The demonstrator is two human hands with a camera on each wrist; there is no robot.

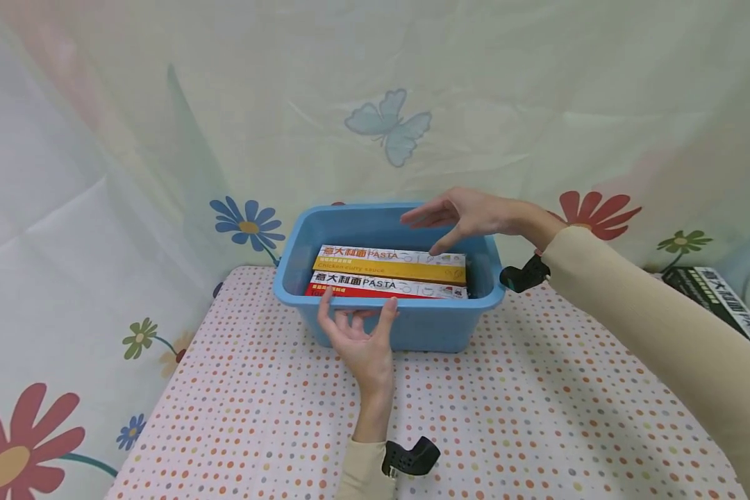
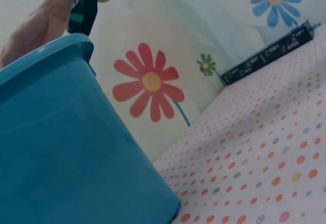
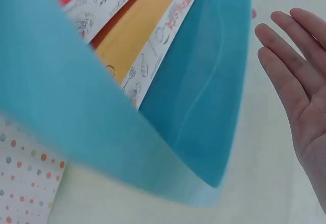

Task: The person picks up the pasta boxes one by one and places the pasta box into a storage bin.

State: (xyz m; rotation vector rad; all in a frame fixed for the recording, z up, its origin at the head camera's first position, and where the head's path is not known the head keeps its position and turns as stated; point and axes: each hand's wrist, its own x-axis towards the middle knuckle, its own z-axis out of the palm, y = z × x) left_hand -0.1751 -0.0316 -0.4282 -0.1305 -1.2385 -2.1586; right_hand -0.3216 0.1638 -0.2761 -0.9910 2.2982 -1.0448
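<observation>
A blue plastic basin (image 1: 381, 323) stands on the dotted cloth, with two pasta boxes lying side by side inside. The rear one is a yellow-and-white pasta box (image 1: 390, 264); the front one is a red-and-white pasta box (image 1: 387, 285), its lower part hidden by the rim. My left hand (image 1: 362, 347) grips the front rim, thumb and a finger at the top edge and other fingers bent below it. Over the right rear of the basin is my right hand (image 1: 465, 212), fingers extended and holding nothing. The right wrist view shows this hand (image 3: 305, 76) beside the rim, palm visible.
A black-and-white pasta box (image 1: 721, 302) lies at the far right of the table. The dotted tablecloth (image 1: 506, 417) spreads around the basin. A flowered curtain (image 1: 500, 90) hangs close behind it and along the left side.
</observation>
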